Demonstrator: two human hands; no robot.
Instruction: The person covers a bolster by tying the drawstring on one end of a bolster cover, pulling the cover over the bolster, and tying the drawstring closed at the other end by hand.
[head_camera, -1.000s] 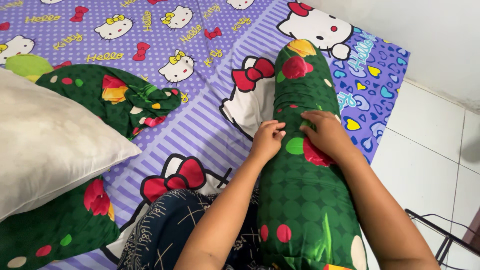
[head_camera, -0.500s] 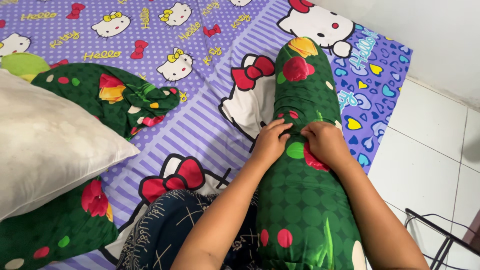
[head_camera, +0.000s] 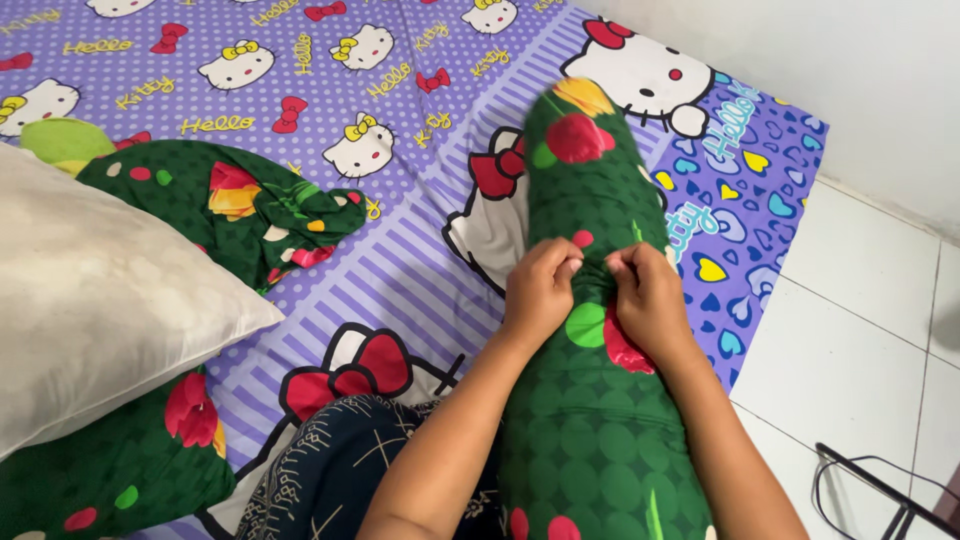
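Observation:
A long bolster (head_camera: 590, 400) in a green cover with red and yellow flowers lies lengthwise in front of me on the purple cartoon-print sheet (head_camera: 400, 260). My left hand (head_camera: 540, 290) and my right hand (head_camera: 645, 300) sit side by side on top of the bolster near its middle. Both hands pinch a fold of the green cover between fingers and thumb, and the cloth bunches up between them. The bolster's far end points away from me and rests on the sheet.
A bare white pillow (head_camera: 100, 300) lies at the left, with a crumpled green flowered pillowcase (head_camera: 240, 200) beside it and more green cloth (head_camera: 110, 470) under it. White floor tiles (head_camera: 850, 330) lie right of the mattress; a black wire frame (head_camera: 880, 490) stands at the bottom right.
My hands lay flat on the bolster a second ago. They have since slid a little toward each other and closed, gathering the green cover into a pinched fold.

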